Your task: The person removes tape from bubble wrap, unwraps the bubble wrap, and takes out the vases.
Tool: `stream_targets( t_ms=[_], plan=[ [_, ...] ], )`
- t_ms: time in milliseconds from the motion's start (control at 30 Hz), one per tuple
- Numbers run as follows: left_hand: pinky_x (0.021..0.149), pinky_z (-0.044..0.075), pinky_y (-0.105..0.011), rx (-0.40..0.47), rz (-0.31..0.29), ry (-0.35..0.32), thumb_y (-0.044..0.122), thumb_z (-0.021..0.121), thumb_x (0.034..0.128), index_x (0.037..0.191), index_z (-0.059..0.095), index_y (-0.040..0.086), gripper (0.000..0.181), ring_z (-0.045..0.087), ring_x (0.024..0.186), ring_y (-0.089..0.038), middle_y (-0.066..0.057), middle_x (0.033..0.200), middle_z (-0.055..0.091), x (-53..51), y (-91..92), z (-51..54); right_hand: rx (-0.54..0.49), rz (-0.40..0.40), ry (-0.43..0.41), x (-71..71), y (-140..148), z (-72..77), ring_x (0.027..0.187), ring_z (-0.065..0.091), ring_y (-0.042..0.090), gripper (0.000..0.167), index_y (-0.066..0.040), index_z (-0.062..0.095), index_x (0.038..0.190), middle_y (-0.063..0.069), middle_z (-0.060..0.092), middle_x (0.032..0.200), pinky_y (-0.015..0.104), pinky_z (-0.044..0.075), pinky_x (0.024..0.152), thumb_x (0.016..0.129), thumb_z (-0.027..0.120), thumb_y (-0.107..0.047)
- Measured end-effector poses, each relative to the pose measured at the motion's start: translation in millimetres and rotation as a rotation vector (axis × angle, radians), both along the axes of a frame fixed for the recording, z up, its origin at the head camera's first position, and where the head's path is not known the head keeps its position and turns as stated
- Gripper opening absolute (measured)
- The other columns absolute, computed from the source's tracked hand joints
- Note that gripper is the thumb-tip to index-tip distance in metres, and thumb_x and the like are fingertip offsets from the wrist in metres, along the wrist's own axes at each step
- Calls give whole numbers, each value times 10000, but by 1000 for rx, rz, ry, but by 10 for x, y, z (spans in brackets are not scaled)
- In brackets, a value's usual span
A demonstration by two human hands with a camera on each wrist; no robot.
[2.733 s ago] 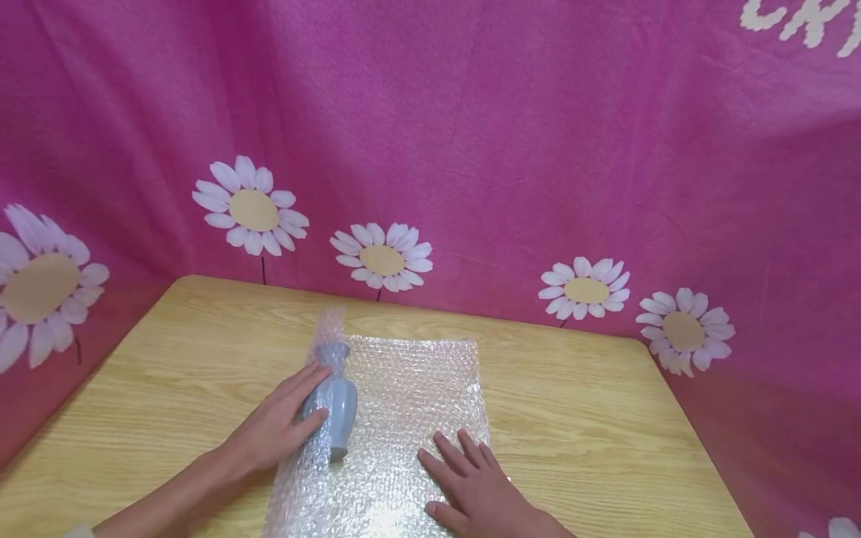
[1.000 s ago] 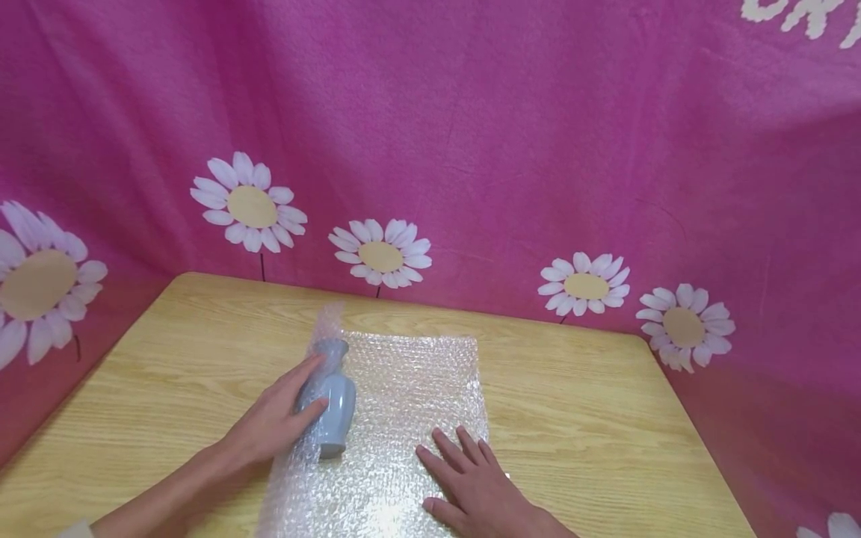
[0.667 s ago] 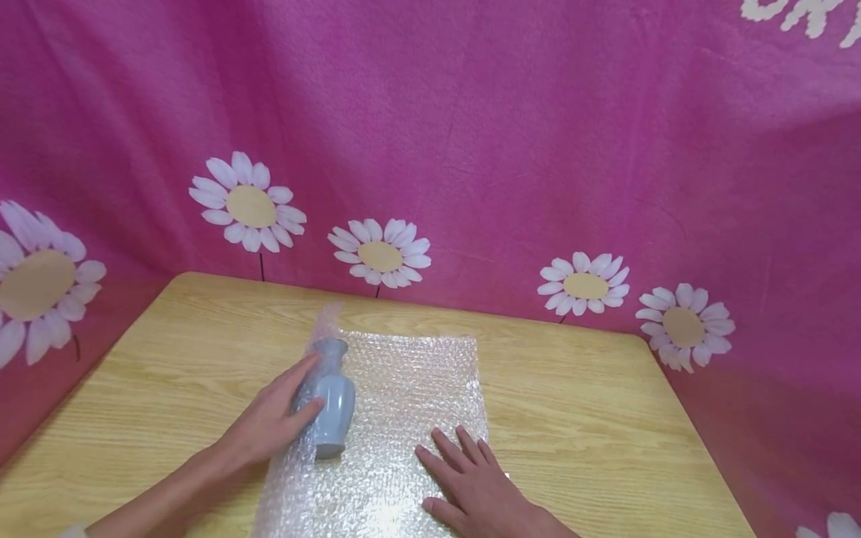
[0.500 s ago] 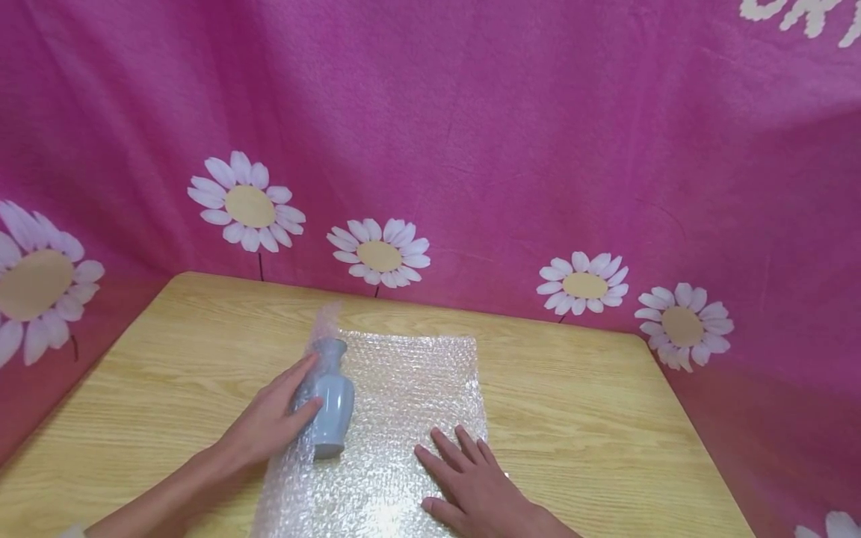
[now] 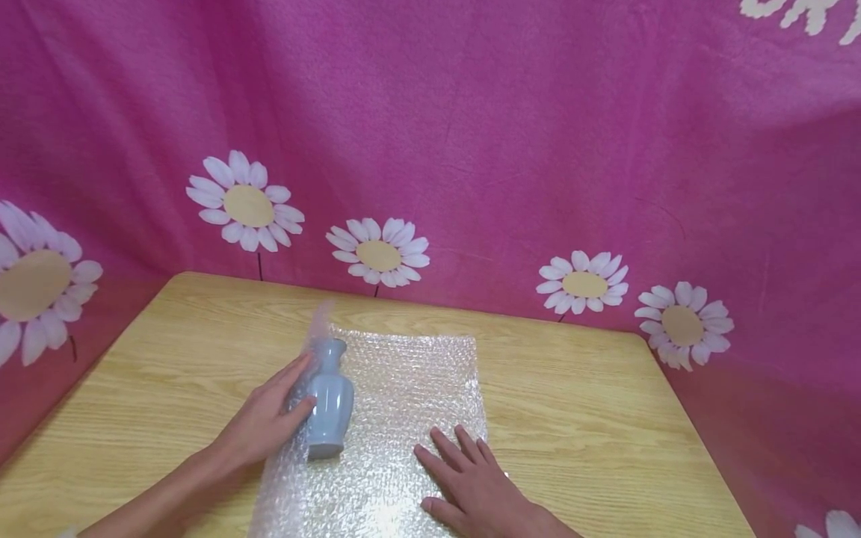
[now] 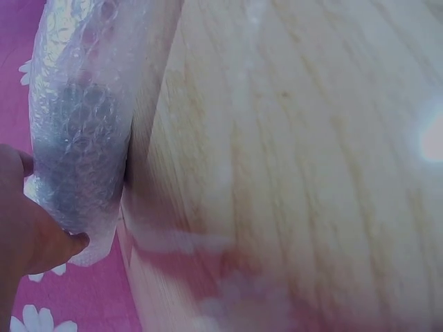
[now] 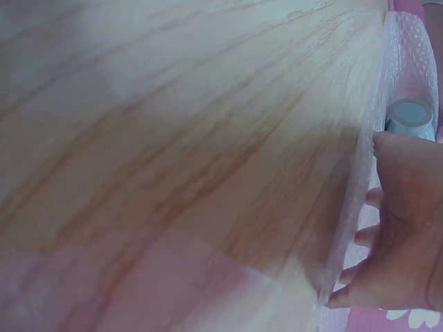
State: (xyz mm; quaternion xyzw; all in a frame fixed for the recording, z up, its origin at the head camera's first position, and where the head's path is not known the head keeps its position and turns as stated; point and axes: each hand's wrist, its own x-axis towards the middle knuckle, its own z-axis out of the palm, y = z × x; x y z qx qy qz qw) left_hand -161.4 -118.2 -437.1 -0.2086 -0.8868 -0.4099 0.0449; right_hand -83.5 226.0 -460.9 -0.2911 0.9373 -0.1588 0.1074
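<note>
A glossy light blue vase [image 5: 334, 403] lies on its side on a sheet of clear bubble wrap [image 5: 410, 388], its neck away from me. A raised flap at the sheet's left edge stands along the vase's left side and partly covers it. My left hand [image 5: 258, 422] holds this flap from outside, the thumb near the vase's body. In the left wrist view, the vase appears dimly through the bubble wrap. My right hand [image 5: 477, 486] rests with spread fingers on the sheet's right part. The right wrist view shows the vase's round base [image 7: 410, 112] beyond that hand.
The sheet lies on a light wood-grain table [image 5: 578, 418] with rounded far corners. Behind and at both sides hangs a magenta cloth [image 5: 471, 149] printed with white daisies. Light glares off the bubble wrap near the front.
My left hand has shifted slightly left with the bubble wrap flap, drawing it back so more of the vase shows. The vase's base has turned a little left. My right hand stays put.
</note>
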Motion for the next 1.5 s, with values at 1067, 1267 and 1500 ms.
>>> stream_targets(
  t_ms=[1067,1267,1500],
  plan=[
    [1089,329,-612,90,163,-216,73,595,908,1522,329,-33,678,382,1333,-511,-326,1448,422,-10,-85,28,15,-1,14,17,-6,15,1464,149,458,630,-239,317,1580,105,235,1630,719,221,1089,1042,348,-563],
    [1103,315,-597,134,172,-240,56,591,917,1511,331,-52,657,367,1344,-509,-312,1468,405,-8,-113,4,19,-3,13,13,6,-3,1465,150,456,633,-247,312,1582,99,232,1632,718,220,1089,1039,346,-571],
    [1093,316,-617,145,169,-252,46,588,929,1511,312,-66,654,364,1337,-528,-322,1486,371,2,-155,1,12,-4,0,9,7,-4,1471,130,448,631,-251,299,1586,95,215,1637,718,204,1095,1042,335,-570]
  ],
)
